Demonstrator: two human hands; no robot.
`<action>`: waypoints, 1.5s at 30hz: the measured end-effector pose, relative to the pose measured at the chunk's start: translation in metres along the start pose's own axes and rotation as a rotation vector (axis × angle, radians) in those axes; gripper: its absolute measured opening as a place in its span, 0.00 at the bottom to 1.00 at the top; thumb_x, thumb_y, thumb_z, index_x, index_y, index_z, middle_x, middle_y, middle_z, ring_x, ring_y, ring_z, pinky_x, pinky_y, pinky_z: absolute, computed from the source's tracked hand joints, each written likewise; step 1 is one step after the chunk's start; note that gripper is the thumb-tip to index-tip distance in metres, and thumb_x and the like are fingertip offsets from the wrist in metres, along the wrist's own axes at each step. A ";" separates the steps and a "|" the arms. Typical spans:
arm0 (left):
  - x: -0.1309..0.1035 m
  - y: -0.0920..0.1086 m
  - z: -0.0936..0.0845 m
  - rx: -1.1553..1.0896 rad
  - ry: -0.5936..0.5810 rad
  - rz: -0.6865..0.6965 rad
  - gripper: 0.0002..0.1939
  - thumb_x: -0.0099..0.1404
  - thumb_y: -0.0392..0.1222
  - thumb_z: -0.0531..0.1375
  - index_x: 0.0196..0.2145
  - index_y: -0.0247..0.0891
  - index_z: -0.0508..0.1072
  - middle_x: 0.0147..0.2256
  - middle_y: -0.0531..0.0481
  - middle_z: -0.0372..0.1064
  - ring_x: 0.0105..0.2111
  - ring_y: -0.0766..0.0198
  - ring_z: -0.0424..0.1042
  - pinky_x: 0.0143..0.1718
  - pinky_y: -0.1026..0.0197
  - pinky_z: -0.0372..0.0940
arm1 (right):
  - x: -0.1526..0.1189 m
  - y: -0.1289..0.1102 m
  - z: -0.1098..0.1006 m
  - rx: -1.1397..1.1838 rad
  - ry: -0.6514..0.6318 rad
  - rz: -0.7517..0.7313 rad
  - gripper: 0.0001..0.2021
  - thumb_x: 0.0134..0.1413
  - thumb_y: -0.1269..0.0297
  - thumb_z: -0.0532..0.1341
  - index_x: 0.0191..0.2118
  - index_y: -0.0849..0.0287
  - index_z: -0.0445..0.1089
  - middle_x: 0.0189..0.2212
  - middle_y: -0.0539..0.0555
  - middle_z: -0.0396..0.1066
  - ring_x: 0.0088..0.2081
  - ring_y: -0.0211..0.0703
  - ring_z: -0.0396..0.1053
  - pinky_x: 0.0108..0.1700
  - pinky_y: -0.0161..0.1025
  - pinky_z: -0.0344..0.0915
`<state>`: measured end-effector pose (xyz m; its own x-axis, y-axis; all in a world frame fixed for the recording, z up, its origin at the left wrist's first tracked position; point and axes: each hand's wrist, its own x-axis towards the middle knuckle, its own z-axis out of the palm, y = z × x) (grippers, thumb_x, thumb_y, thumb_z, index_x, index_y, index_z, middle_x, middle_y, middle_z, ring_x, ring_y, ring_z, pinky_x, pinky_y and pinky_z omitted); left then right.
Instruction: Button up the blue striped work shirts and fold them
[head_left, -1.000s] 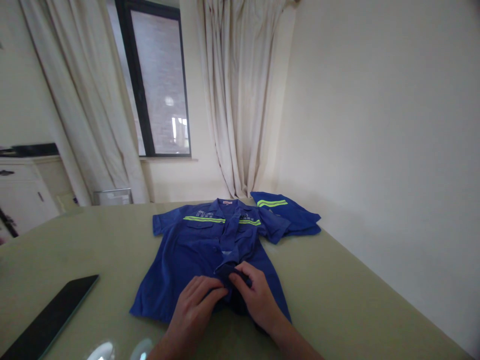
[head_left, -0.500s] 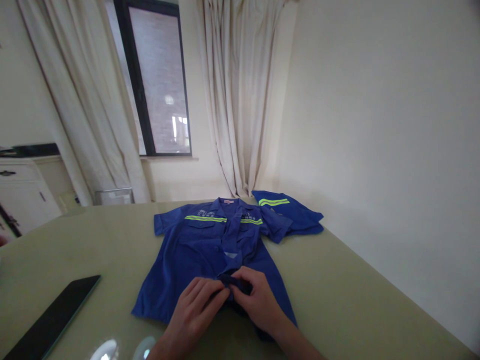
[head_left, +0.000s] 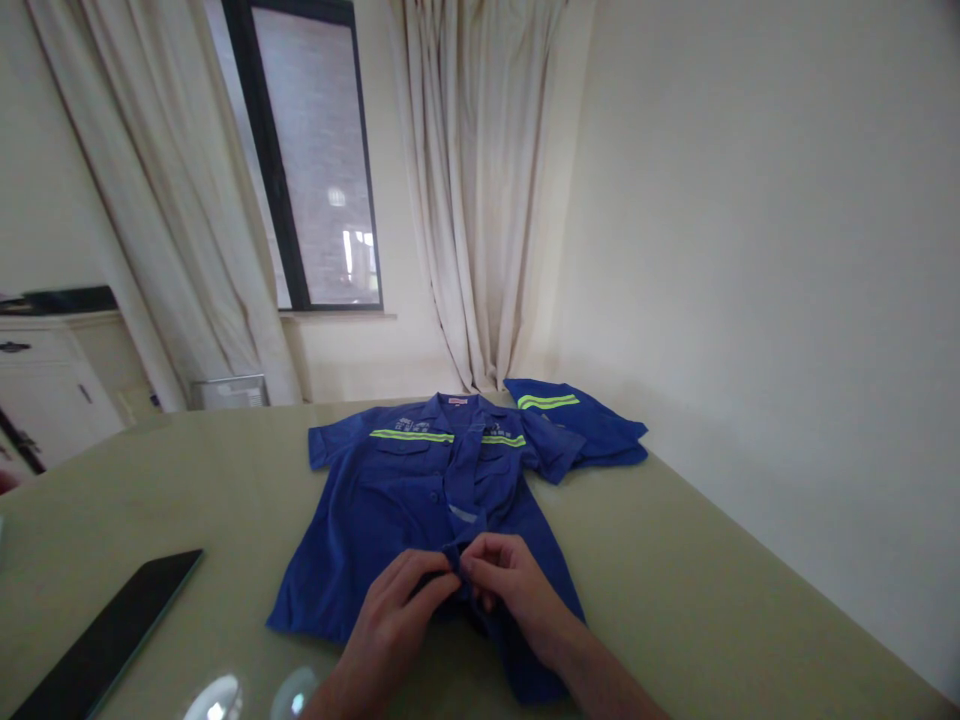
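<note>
Blue shirt (head_left: 397,510) front-up on the counter (head_left: 675,610); clock centred on the hands, 12 pointing away. Left hand (head_left: 394,615) and right hand (head_left: 517,590): fingers of both pinching its lower front edge, tips close together. Loose hem corner (head_left: 531,680) at 5 o'clock. Dark flat slab (head_left: 112,625) between 8 and 9, well apart. Progress, judged: body laid out, sleeves (head_left: 330,447) spread to roughly 11 and 1; lower front partway handled. Button (head_left: 433,497) near 12 lies uncovered beside the placket (head_left: 465,480), so upper front seems not yet fastened; whether anything is closed under the fingers, cannot tell. Second blue garment (head_left: 600,430) between 1 and 2, meeting a sleeve; pale curtain (head_left: 480,200) beyond, at 12
</note>
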<state>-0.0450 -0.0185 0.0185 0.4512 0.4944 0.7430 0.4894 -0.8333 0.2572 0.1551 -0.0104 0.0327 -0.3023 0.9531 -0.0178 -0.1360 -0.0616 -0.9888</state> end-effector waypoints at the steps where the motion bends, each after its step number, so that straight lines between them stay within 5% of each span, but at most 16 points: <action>1: 0.000 -0.001 0.003 -0.052 0.015 -0.071 0.11 0.72 0.34 0.56 0.45 0.44 0.77 0.42 0.48 0.76 0.42 0.63 0.76 0.45 0.64 0.72 | 0.000 0.000 0.000 0.001 0.019 0.000 0.17 0.48 0.51 0.72 0.29 0.61 0.74 0.20 0.46 0.66 0.21 0.31 0.58 0.25 0.31 0.52; 6: 0.004 -0.008 0.006 -0.329 -0.018 -0.386 0.27 0.62 0.27 0.61 0.56 0.48 0.72 0.56 0.48 0.72 0.39 0.65 0.77 0.46 0.61 0.74 | 0.001 0.001 -0.001 -0.040 0.031 -0.021 0.15 0.44 0.53 0.73 0.27 0.60 0.73 0.20 0.46 0.66 0.23 0.33 0.58 0.26 0.32 0.51; 10: 0.004 -0.009 0.006 -0.380 -0.030 -0.383 0.13 0.62 0.28 0.65 0.40 0.44 0.78 0.38 0.53 0.78 0.39 0.63 0.78 0.42 0.64 0.73 | 0.003 0.001 -0.003 -0.070 0.008 -0.003 0.15 0.43 0.54 0.72 0.27 0.60 0.73 0.20 0.46 0.66 0.23 0.34 0.59 0.27 0.33 0.51; 15: 0.003 0.000 0.004 -0.149 0.040 -0.083 0.07 0.70 0.33 0.61 0.33 0.40 0.74 0.33 0.51 0.76 0.33 0.66 0.75 0.34 0.66 0.69 | -0.001 -0.005 -0.003 -0.075 -0.008 0.061 0.11 0.43 0.58 0.71 0.26 0.60 0.74 0.20 0.45 0.64 0.23 0.33 0.55 0.26 0.33 0.48; 20: 0.014 0.013 -0.011 0.191 -0.013 0.277 0.08 0.73 0.31 0.55 0.41 0.36 0.74 0.32 0.49 0.75 0.30 0.64 0.71 0.33 0.62 0.66 | -0.002 -0.001 0.005 0.131 0.109 0.190 0.08 0.37 0.63 0.69 0.25 0.59 0.72 0.18 0.43 0.60 0.21 0.31 0.51 0.24 0.33 0.43; 23: 0.018 0.014 -0.014 0.261 -0.105 0.346 0.07 0.72 0.31 0.56 0.42 0.36 0.74 0.31 0.50 0.74 0.30 0.63 0.71 0.34 0.61 0.65 | 0.000 0.005 0.007 0.218 0.141 0.286 0.09 0.34 0.63 0.69 0.24 0.59 0.70 0.16 0.41 0.55 0.19 0.30 0.48 0.23 0.34 0.39; 26: 0.013 0.012 -0.009 0.149 -0.186 0.188 0.05 0.72 0.39 0.58 0.38 0.40 0.73 0.31 0.51 0.72 0.31 0.63 0.70 0.34 0.61 0.66 | 0.001 0.007 0.006 0.160 0.144 0.314 0.08 0.34 0.62 0.68 0.24 0.59 0.70 0.14 0.40 0.53 0.18 0.30 0.45 0.23 0.35 0.36; 29: 0.006 0.008 -0.001 -0.059 -0.200 -0.140 0.08 0.72 0.48 0.60 0.39 0.42 0.72 0.36 0.49 0.71 0.35 0.62 0.72 0.37 0.62 0.68 | 0.000 0.005 0.005 0.124 0.170 0.318 0.09 0.34 0.62 0.67 0.26 0.59 0.72 0.15 0.40 0.54 0.17 0.29 0.45 0.22 0.35 0.36; 32: 0.001 0.004 0.005 -0.157 -0.228 -0.366 0.07 0.70 0.46 0.62 0.44 0.44 0.72 0.38 0.52 0.71 0.37 0.64 0.73 0.40 0.64 0.68 | 0.000 0.003 0.006 0.078 0.138 0.313 0.08 0.35 0.61 0.67 0.24 0.59 0.71 0.14 0.39 0.52 0.17 0.29 0.43 0.22 0.35 0.35; 39: 0.004 0.002 0.005 -0.193 -0.252 -0.453 0.05 0.73 0.42 0.58 0.42 0.47 0.75 0.40 0.53 0.73 0.41 0.63 0.74 0.45 0.64 0.66 | 0.006 0.004 -0.006 -0.101 0.131 0.251 0.12 0.44 0.56 0.62 0.28 0.60 0.74 0.15 0.43 0.60 0.15 0.30 0.48 0.20 0.34 0.39; 45: 0.009 0.001 0.004 -0.274 -0.370 -0.562 0.10 0.67 0.35 0.61 0.44 0.44 0.77 0.40 0.52 0.74 0.38 0.63 0.73 0.42 0.63 0.66 | 0.014 0.015 -0.010 -0.116 0.196 0.156 0.22 0.51 0.40 0.61 0.26 0.58 0.67 0.15 0.43 0.59 0.16 0.31 0.51 0.18 0.32 0.43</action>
<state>-0.0376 -0.0138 0.0227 0.4331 0.8772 0.2073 0.5393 -0.4364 0.7202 0.1588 0.0050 0.0166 -0.1214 0.9746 -0.1880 0.0104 -0.1882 -0.9821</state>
